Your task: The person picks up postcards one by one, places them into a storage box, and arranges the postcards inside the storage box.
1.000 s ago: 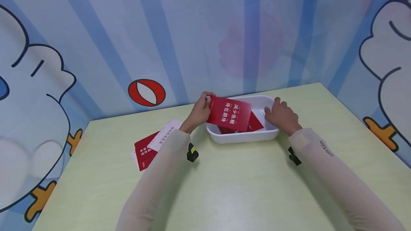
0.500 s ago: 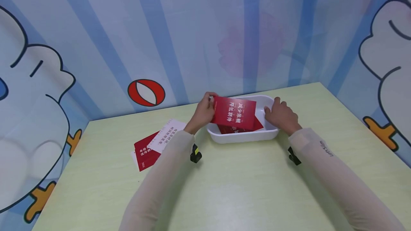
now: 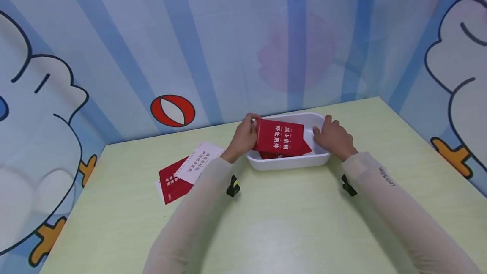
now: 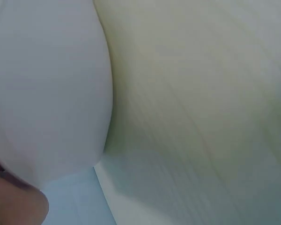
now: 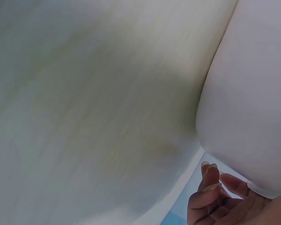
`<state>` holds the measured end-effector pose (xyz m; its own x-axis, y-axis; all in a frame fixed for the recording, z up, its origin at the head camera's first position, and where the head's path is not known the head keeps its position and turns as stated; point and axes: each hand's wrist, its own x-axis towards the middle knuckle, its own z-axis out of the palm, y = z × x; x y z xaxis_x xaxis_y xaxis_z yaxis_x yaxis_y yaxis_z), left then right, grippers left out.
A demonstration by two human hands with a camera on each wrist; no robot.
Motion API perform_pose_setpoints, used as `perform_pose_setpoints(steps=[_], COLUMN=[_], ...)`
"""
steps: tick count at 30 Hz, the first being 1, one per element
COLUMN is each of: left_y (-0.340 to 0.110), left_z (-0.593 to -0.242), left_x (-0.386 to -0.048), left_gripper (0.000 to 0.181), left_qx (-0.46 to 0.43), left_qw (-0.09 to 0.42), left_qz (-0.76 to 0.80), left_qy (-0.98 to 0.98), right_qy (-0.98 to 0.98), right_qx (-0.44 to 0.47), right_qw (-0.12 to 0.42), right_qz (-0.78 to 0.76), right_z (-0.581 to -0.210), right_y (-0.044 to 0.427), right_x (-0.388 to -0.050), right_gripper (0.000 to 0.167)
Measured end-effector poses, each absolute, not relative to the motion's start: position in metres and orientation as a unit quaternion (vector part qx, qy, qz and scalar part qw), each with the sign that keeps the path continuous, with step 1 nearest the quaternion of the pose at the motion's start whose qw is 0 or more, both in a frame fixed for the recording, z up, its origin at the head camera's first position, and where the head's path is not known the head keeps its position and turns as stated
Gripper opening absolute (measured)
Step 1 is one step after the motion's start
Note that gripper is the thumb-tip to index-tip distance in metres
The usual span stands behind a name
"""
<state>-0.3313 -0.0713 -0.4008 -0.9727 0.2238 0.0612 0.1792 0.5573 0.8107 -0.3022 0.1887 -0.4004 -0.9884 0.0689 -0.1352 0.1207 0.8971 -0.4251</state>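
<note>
Over the left part of a white plastic tray (image 3: 289, 164), my left hand (image 3: 242, 138) pinches a red card (image 3: 281, 136) with white lettering by its left edge. Beneath it, another red card (image 3: 306, 148) lies in the tray, mostly covered. My right hand (image 3: 335, 138) grips the tray's right end, its thumb over the rim. In the left wrist view the tray's outer wall (image 4: 51, 93) fills the left side, with part of a finger (image 4: 18, 204) below. The right wrist view has curled fingers (image 5: 208, 197) under the tray's end (image 5: 248, 93).
Left of the tray, a white lettered card (image 3: 198, 162) overlaps a red card (image 3: 173, 187) on the pale table (image 3: 281, 219). A patterned backdrop (image 3: 243, 45) rises behind the table's far edge.
My left hand has moved right and slightly down with the red card, which now sits lower over the tray. The right hand and the tray have stayed in place.
</note>
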Motion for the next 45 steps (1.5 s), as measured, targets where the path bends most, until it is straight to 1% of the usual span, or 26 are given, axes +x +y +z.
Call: perform_pose_setpoints(steps=[4, 11, 15, 23, 31, 38, 45], left_y=[-0.070, -0.067, -0.066, -0.065, -0.064, -0.062, -0.060], left_z=[-0.404, -0.403, -0.403, -0.406, -0.403, -0.402, -0.401], left_x=[-0.330, -0.327, -0.326, -0.325, -0.321, -0.319, -0.320], left_gripper=[0.033, 0.033, 0.032, 0.024, 0.023, 0.024, 0.030], left_qx=[0.119, 0.122, 0.118, 0.123, 0.134, 0.147, 0.165], left_qw=[0.017, -0.012, -0.017, -0.032, -0.034, -0.046, -0.036], left_qz=[0.439, 0.388, 0.361, 0.283, 0.233, 0.166, 0.084], left_qy=[0.890, 0.913, 0.925, 0.951, 0.963, 0.974, 0.982], right_qy=[0.972, 0.972, 0.971, 0.972, 0.971, 0.971, 0.970], right_qx=[0.047, 0.049, 0.051, 0.048, 0.052, 0.054, 0.057], right_qw=[0.058, 0.060, 0.058, 0.053, 0.055, 0.056, 0.056], right_qz=[-0.221, -0.224, -0.225, -0.226, -0.228, -0.228, -0.228], right_z=[-0.400, -0.401, -0.402, -0.402, -0.402, -0.403, -0.405], right_y=[0.189, 0.189, 0.188, 0.189, 0.188, 0.188, 0.189], right_x=[-0.302, -0.302, -0.303, -0.303, -0.302, -0.302, -0.303], right_gripper=[0.066, 0.068, 0.067, 0.066, 0.065, 0.066, 0.067])
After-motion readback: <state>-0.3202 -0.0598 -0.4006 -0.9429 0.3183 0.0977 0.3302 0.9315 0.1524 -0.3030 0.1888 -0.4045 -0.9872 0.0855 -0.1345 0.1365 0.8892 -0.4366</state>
